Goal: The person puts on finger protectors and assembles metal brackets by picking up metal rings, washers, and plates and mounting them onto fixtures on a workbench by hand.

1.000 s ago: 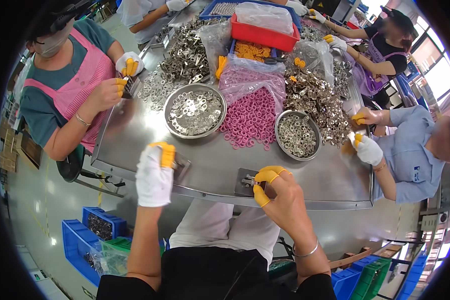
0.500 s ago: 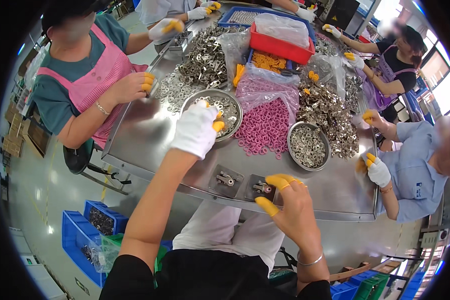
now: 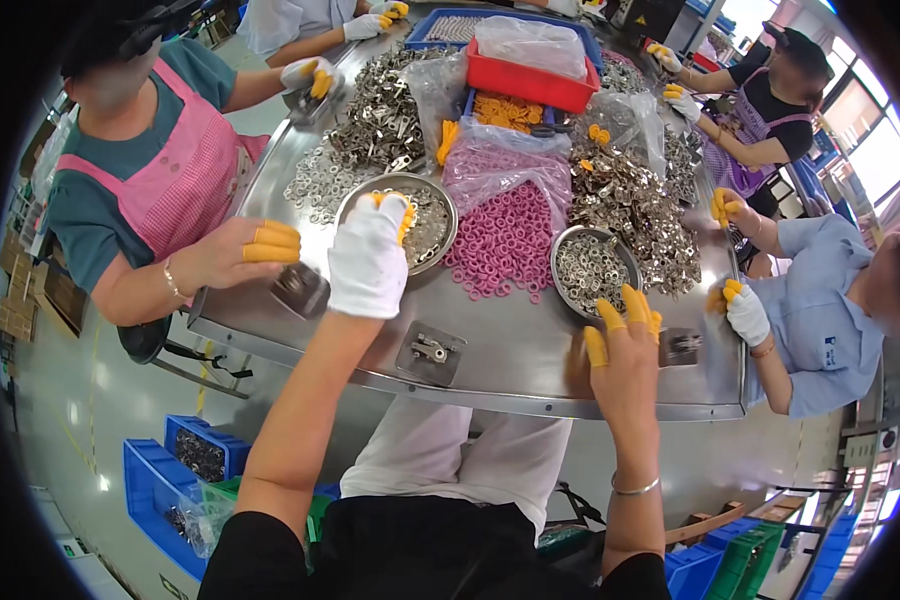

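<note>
My left hand (image 3: pixel 368 258), in a white glove with yellow fingertip covers, reaches into a round metal bowl (image 3: pixel 448 222) of silvery washers. Its fingers are bent together, and whatever they pinch is hidden by the glove. With yellow-covered fingers spread, my right hand (image 3: pixel 625 350) is open and holds nothing that I can see. It is just in front of a second bowl (image 3: pixel 634 272) of small metal rings. Right beside that hand is a blurred small plate (image 3: pixel 680 346) bearing metal parts. Another small square plate (image 3: pixel 431 353), with a metal assembly on it, lies by the table's front edge.
Pink rings (image 3: pixel 505 240) are heaped mid-table, between piles of metal clips (image 3: pixel 385 125) and shiny metal parts (image 3: pixel 640 220). Behind stands a red bin (image 3: pixel 530 80). A co-worker's hand (image 3: pixel 245 255) is close on the left; a gloved one (image 3: pixel 748 312) is on the right.
My right hand has moved right and forward, towards the right bowl. A plate that lay in front of me is now farther right, beside that hand. My left hand stays at its bowl.
</note>
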A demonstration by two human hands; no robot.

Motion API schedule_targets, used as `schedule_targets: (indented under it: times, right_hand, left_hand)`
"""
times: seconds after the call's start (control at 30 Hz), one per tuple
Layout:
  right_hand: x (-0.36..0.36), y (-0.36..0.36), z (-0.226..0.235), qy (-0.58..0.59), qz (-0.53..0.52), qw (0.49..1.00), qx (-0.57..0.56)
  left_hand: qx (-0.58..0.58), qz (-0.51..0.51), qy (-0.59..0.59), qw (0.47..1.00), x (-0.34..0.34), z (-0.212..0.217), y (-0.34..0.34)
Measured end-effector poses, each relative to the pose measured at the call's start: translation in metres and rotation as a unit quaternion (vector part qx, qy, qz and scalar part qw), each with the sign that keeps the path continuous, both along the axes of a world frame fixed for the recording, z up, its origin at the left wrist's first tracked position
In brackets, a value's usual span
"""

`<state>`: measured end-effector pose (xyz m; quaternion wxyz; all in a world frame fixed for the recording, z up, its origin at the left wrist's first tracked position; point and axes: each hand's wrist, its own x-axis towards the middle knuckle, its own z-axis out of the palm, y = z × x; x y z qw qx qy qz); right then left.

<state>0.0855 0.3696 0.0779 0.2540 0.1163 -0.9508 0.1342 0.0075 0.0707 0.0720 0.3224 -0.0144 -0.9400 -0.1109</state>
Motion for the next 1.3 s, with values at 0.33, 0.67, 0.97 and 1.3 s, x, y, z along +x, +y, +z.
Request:
schedule_targets:
  times: [0.33, 0.67, 0.97, 1.3]
  right_hand:
    - [-0.017, 0.011, 0.007, -0.119, 0.039, 0.98, -0.152]
    - [0.012, -0.034, 0.019, -0.299, 0.149, 0.846, -0.415]
    - [0.007, -0.057, 0.015, -0.434, 0.146, 0.782, -0.423]
    - [-0.001, -0.05, -0.012, -0.073, 0.034, 0.995, -0.055]
  left_hand:
    - [0.228, -0.087, -0.199, 0.949, 0.096, 0.007, 0.037]
    - [0.106, -0.039, 0.013, 0.994, 0.048, 0.01, 0.036]
    - [0.362, -0.15, -0.119, 0.912, 0.04, 0.007, 0.024]
    - [0.536, -0.143, -0.349, 0.756, 0.092, 0.043, 0.041]
